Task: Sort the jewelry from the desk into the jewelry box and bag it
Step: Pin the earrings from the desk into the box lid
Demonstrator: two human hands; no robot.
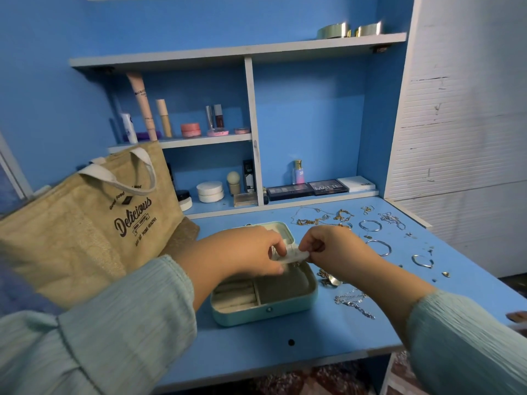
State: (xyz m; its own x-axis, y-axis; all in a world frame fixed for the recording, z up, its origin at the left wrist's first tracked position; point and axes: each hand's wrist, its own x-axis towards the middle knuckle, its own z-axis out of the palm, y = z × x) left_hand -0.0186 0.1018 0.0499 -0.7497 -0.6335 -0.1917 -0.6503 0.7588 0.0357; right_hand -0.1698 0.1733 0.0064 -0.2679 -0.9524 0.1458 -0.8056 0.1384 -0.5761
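I'm pinching a small white piece (293, 255) w/ both hands, left hand (251, 252) & right hand (332, 249), over the open box (265, 295). Sorting's barely started; jewelry (370, 232) lying on surface (313, 334). Next: probably seating it.

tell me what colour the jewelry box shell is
Pale mint green jewelry box, seen in the head view.

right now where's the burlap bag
In the head view the burlap bag stands on the left of the blue desk, just left of the open jewelry box and in front of the cosmetics shelves.
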